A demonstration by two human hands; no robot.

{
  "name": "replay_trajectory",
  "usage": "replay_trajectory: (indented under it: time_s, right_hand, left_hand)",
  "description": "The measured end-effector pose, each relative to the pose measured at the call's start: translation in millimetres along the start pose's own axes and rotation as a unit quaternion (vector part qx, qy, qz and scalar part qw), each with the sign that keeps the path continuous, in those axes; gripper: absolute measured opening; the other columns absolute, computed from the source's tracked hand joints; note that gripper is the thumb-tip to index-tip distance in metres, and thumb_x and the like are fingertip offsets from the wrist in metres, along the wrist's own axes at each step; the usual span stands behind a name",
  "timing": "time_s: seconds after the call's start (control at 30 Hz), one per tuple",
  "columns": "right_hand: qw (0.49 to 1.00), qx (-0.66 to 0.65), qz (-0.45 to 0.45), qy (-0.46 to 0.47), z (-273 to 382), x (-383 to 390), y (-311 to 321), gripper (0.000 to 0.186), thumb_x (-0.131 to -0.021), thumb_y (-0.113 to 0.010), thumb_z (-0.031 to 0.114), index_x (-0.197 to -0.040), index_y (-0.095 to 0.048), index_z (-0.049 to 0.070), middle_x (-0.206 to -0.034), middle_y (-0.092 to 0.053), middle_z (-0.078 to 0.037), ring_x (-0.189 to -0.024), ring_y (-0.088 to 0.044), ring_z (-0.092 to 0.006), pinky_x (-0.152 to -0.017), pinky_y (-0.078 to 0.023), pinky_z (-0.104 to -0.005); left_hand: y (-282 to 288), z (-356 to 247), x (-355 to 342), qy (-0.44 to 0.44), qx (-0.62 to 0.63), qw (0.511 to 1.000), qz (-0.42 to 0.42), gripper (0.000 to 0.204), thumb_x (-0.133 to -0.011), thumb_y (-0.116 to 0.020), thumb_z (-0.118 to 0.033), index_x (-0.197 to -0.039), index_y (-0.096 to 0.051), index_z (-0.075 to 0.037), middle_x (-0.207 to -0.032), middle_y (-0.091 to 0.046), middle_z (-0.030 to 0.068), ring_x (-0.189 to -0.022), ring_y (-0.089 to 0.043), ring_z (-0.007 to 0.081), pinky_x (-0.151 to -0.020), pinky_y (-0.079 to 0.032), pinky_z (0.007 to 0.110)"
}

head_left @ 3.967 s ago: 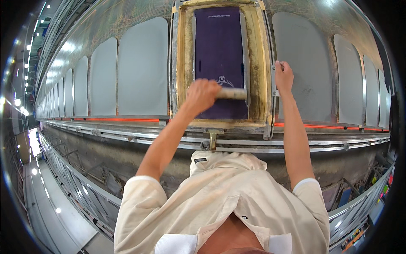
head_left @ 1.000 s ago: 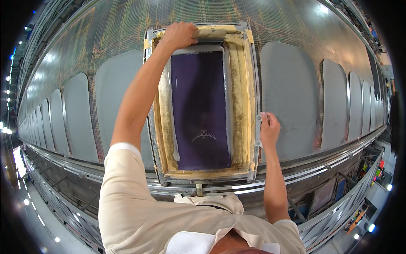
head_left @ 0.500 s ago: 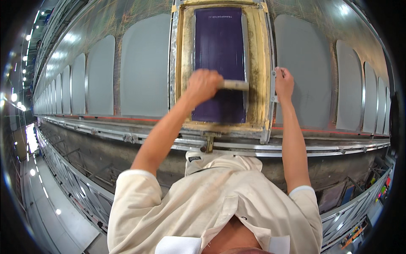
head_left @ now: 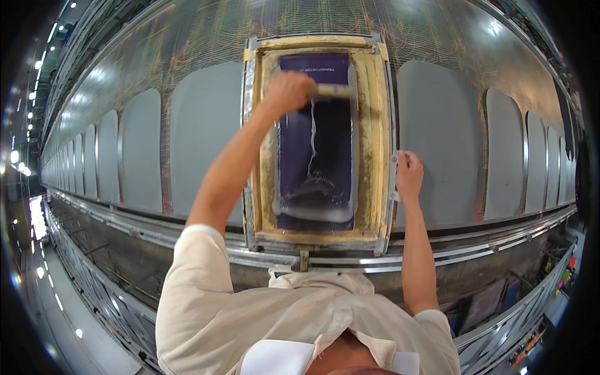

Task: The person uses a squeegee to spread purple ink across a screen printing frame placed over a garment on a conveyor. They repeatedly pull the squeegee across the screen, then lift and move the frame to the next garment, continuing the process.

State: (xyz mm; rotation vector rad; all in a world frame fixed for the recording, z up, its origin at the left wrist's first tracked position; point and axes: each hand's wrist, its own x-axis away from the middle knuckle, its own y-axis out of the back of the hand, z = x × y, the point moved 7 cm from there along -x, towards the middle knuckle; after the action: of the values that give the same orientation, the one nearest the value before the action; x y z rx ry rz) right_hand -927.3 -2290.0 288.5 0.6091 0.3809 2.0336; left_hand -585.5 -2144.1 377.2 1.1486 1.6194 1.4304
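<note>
A printing screen (head_left: 372, 144) with a yellowish taped border and a metal frame lies in front of me. Its middle is a dark purple panel (head_left: 292, 147). Fingers wrapped round it, my left hand (head_left: 289, 94) holds a pale squeegee (head_left: 335, 91) across the panel's far part. Behind the squeegee, a thin whitish streak (head_left: 313, 134) runs toward me, ending in a wet smear near the panel's close end. My right hand (head_left: 409, 177) is closed on the metal bracket (head_left: 394, 179) at the frame's right side; its fingertips are partly hidden.
Rounded grey flat pieces (head_left: 440, 144) lie in a row along the long shiny table (head_left: 206, 44), on both sides of the screen. A metal rail (head_left: 437, 255) follows the table's near edge. Metal railings (head_left: 100, 275) stand lower left.
My left hand has moved the squeegee away from me, toward the screen's far end. The whitish streak and smear now show on the panel. The whole view has shifted; my right hand remains at the bracket.
</note>
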Motion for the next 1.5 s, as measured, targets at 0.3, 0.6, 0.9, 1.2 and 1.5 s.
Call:
replay_trajectory:
  time_s: [0.3,0.6,0.9,1.2,1.5]
  right_hand:
    - [0.997,-0.039,0.014,-0.062,-5,3,-3,0.026,-0.100,-0.063,0.027,-0.098,-0.068,0.001,-0.067,-0.049,0.005,-0.063,-0.039,-0.0048,-0.057,-0.032,-0.0257]
    - [0.999,-0.019,0.024,-0.032,10,3,-3,0.032,-0.100,-0.060,0.031,-0.102,-0.069,0.001,-0.067,-0.051,0.001,-0.063,-0.043,-0.0083,-0.059,-0.037,-0.0290]
    - [1.000,-0.007,0.017,-0.011,-12,-14,-9,0.035,-0.098,-0.061,0.033,-0.109,-0.069,0.000,-0.093,-0.071,-0.011,-0.082,-0.064,-0.0208,-0.077,-0.049,-0.0353]
    - [0.995,0.020,0.021,0.097,67,7,0,0.034,-0.097,-0.061,0.029,-0.108,-0.071,-0.002,-0.099,-0.074,-0.015,-0.093,-0.069,-0.0255,-0.084,-0.051,-0.0377]
    - [0.986,-0.042,0.005,0.160,126,123,-199,0.032,-0.099,-0.058,0.031,-0.106,-0.069,0.001,-0.098,-0.070,-0.018,-0.095,-0.068,-0.0336,-0.082,-0.050,-0.0420]
  left_hand:
    - [5,80,-126,-0.011,-0.046,0.999,-0.012,0.037,-0.078,-0.076,-0.044,-0.098,-0.073,-0.013,-0.095,-0.072,0.0164,-0.094,-0.068,0.0387,-0.084,-0.054,0.051]
    - [-20,-26,28,-0.040,0.004,0.999,-0.023,0.008,-0.082,-0.066,-0.017,-0.081,-0.072,-0.013,-0.081,-0.071,0.0110,-0.079,-0.071,0.0326,-0.068,-0.058,0.045]
    - [-44,-173,272,0.005,0.057,0.995,-0.076,0.027,-0.072,-0.067,-0.005,-0.097,-0.071,-0.012,-0.094,-0.068,0.0020,-0.079,-0.065,0.0243,-0.071,-0.052,0.040]
    - [-10,-155,299,0.018,0.058,0.988,-0.145,0.032,-0.071,-0.075,-0.012,-0.102,-0.067,-0.014,-0.101,-0.064,0.0016,-0.097,-0.060,0.0230,-0.084,-0.046,0.039]
    - [15,40,414,0.072,0.022,0.995,-0.068,0.034,-0.068,-0.079,-0.011,-0.100,-0.070,-0.014,-0.101,-0.068,0.0001,-0.095,-0.064,0.0250,-0.083,-0.049,0.041]
